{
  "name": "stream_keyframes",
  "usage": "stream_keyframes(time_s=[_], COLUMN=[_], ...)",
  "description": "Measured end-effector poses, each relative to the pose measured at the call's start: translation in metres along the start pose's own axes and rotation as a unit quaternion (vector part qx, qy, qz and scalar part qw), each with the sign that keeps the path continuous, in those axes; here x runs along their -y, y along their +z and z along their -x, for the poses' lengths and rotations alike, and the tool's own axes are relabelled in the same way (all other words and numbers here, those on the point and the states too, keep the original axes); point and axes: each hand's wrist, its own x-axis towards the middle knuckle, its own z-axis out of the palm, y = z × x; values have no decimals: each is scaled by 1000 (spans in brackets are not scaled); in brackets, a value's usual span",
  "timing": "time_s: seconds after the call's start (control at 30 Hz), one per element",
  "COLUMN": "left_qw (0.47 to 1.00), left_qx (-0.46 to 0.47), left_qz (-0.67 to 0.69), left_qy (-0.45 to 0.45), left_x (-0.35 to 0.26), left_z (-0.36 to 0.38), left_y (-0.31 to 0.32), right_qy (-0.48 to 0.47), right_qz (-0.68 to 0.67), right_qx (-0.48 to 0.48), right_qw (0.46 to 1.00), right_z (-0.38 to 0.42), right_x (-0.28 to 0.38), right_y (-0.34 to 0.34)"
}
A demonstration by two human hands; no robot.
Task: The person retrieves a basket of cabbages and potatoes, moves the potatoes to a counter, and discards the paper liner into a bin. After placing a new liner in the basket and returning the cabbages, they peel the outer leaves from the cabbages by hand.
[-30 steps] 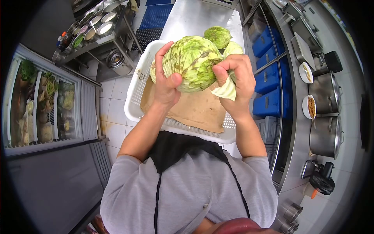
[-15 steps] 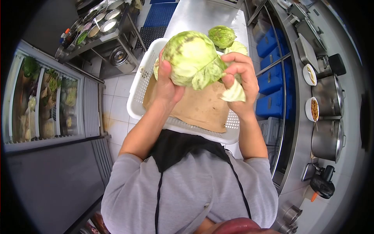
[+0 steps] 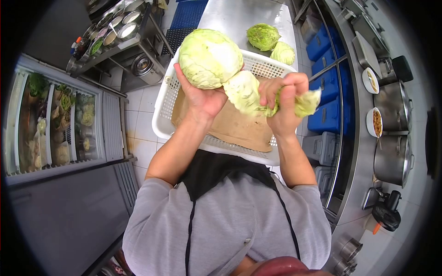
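My left hand [image 3: 202, 99] cups a round, pale-green head of iceberg lettuce [image 3: 209, 59] from below, above the left part of a white perforated basket [image 3: 162, 112]. Bunched in my right hand [image 3: 284, 108] are lettuce leaves [image 3: 245, 93], one pale piece reaching back to the side of the head and another end sticking out to the right. Brown paper [image 3: 239, 131] lines the basket under both hands. Beyond the basket's far right corner, a greener lettuce head [image 3: 263, 37] and a paler lettuce piece [image 3: 282, 53] lie on the steel table [image 3: 230, 18].
At the left stand an open fridge [image 3: 60, 119] of vegetables and a rack of metal containers [image 3: 126, 30]. Blue bins [image 3: 322, 115] sit under the right-hand counter [image 3: 354, 138], which carries large pots [image 3: 391, 158] and small white bowls [image 3: 374, 122].
My right hand has pulled outer leaves away from the lettuce head and moved slightly down. The head has shifted up and left in my left hand, showing a paler surface.
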Motion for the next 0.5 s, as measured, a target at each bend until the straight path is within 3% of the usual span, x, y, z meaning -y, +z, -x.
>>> stream_keyframes(time_s=[0.1,0.2,0.33,0.43,0.5], left_qw=[1000,999,998,997,997], left_qx=[5,-37,-50,-38,-17], left_qz=[1,-21,-29,-57,-73], left_qy=[-6,8,27,35,34], left_x=[0,2,4,6,7], left_z=[8,7,12,16,18], left_y=[13,13,22,27,27], right_qy=[53,-49,57,145,212], right_qz=[276,532,540,609,555], right_qx=[-39,47,31,101,125], right_qw=[959,844,839,773,795], right_z=[-3,-17,-14,-15,-18], right_x=[0,2,-7,-9,-10], right_y=[9,9,13,9,0])
